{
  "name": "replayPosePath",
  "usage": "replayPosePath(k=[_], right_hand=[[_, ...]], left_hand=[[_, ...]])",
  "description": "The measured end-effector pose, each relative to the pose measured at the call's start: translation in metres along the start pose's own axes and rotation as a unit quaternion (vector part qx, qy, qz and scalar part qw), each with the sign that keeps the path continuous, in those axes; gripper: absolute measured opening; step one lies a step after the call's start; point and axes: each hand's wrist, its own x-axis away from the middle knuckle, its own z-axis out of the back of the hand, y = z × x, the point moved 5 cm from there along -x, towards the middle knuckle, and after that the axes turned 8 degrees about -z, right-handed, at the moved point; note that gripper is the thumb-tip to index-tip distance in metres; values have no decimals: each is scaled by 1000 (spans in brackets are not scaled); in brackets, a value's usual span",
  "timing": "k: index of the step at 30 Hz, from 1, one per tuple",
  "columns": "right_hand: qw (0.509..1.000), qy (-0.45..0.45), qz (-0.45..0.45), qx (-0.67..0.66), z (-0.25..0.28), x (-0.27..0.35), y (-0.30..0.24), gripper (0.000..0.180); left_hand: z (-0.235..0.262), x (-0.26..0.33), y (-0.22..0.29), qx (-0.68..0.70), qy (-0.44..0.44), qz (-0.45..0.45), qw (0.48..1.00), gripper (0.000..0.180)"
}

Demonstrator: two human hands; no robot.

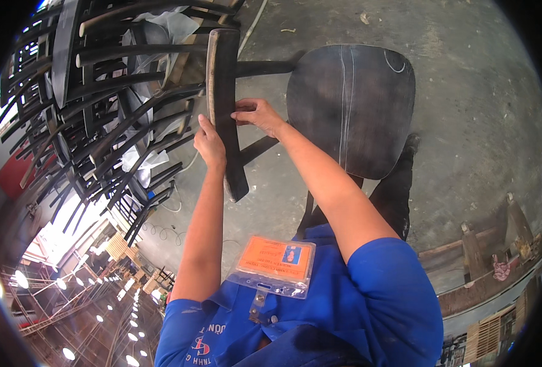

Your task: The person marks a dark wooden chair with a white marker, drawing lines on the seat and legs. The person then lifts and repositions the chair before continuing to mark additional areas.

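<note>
Head view: a stack (99, 110) of dark chairs fills the left. Beside it, one chair lies tipped over the concrete floor (466, 92), its seat (350, 107) facing up at the camera, likely to bring the backrest (225, 110) within reach. Left hand (210, 144) clasps the backrest's edge, steadying it; right hand (255, 115) pinches its other side, fingers closed on the wood.
</note>
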Motion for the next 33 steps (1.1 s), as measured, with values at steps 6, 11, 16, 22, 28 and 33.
replayPosePath(k=[6, 11, 16, 22, 28, 33], right_hand=[[1000, 2, -12, 18, 8, 8, 21, 33], [955, 23, -102, 279, 56, 57, 94, 40], [890, 79, -175, 413, 185, 189, 152, 46], [666, 299, -264, 630, 335, 389, 117, 30], [645, 494, -218, 540, 362, 487, 109, 29], [715, 483, -168, 476, 301, 452, 142, 32]], left_hand=[[1, -2, 9, -17, -12, -36, 999, 68], [1, -2, 6, -35, -30, -12, 999, 67], [-2, -9, -9, -58, -12, -11, 998, 68], [-4, -19, -16, -76, -15, -12, 997, 71], [-13, -14, -17, -46, -34, 10, 998, 74], [-31, -22, -31, 226, -180, 63, 955, 77]])
